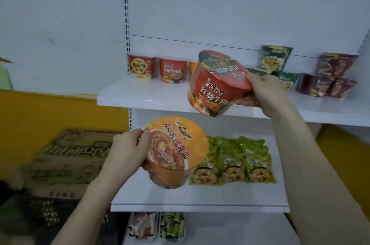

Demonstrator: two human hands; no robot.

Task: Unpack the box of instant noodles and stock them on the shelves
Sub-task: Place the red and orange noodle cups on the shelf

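My right hand (260, 92) grips a red instant noodle bowl (218, 84) by its rim, tilted, just in front of the upper white shelf (144, 94). My left hand (128, 148) holds an orange noodle bowl (176, 150) by its side, lid facing me, above the middle shelf (200, 198). Two red bowls (158, 70) stand at the back left of the upper shelf, with part of an orange one behind the red bowl that I hold.
Green bowls (274, 62) and dark red bowls (330, 76) are stacked at the upper shelf's right. Green noodle packets (236, 160) lie on the middle shelf. Cardboard boxes (66, 160) sit at the left on the floor. More packets (156, 226) fill the bottom shelf.
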